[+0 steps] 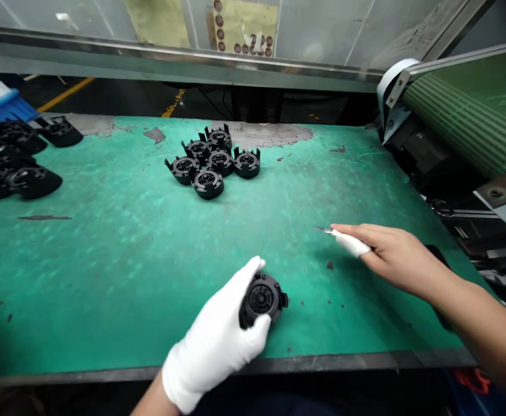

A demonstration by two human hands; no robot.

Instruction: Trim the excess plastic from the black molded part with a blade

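My left hand (218,329), in a white glove, is closed around a round black plastic part (262,297) just above the front of the green table. Concentric rings show on the part's upper face, and a small tab juts from its right side. To the right, my right hand (383,251) has a white cover on its thumb and pinches a small thin-bladed knife (321,229). The blade points left, apart from the black part; the fingers hide the handle. Farther back, several similar round black parts (208,184) with upright prongs stand grouped together.
Several black parts with flared skirts (36,180) lie at the left of the green table (118,260), near a blue bin (14,107). A green conveyor belt (473,110) rises at the right. A metal rail (192,58) crosses behind. A dark object lies partly beneath my right forearm.
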